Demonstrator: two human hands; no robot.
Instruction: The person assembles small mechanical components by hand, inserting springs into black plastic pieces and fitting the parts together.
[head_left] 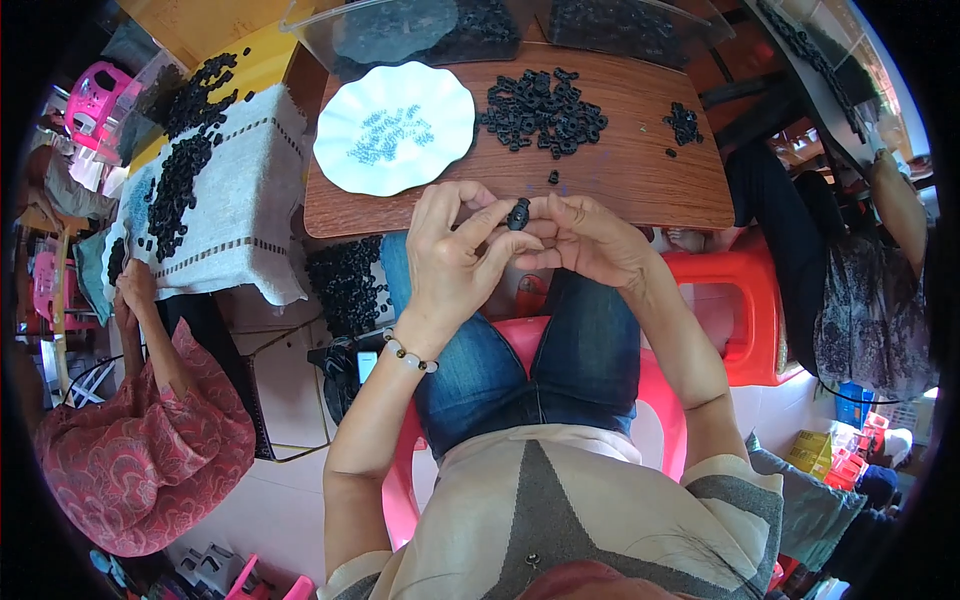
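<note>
My left hand [455, 240] and my right hand [590, 240] meet just in front of the near edge of the wooden table [640, 190]. Between their fingertips is a small black plastic piece [518, 214], shaped much like a cord lock. The left thumb and forefinger pinch it from one side, the right fingers from the other. Beyond my hands lies a pile of similar black pieces [545, 112], with one loose piece [553, 177] nearer to me. A white wavy-rimmed plate [335, 165] on the left holds many tiny silvery bits, perhaps springs.
A smaller black heap [684, 124] sits at the table's right. A clear upright panel [500, 35] borders the far side. At left, a co-worker's hands [135, 285] are by a cloth-covered table [250, 190] with black pieces. A red stool [755, 310] stands right; another person sits beyond.
</note>
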